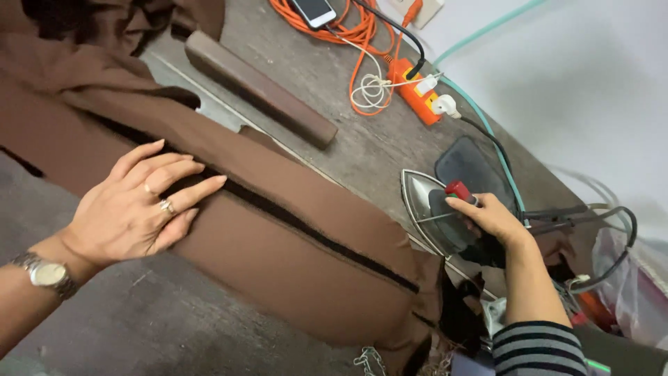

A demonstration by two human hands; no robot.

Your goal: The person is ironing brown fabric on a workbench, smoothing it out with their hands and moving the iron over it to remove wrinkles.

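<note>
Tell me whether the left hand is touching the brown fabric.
Touching. The head view shows the left hand lying flat, palm down, on the brown fabric, its fingers spread along the dark seam line with no gap visible beneath them.

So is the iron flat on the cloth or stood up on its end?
Stood up: the iron shows its soleplate toward the brown cloth, with the right hand on its handle.

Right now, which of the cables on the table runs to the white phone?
The thin white cable, coiled loosely beside the orange power strip. The orange cord is thicker and bunched under the white phone; the black one plugs into the strip.
</note>
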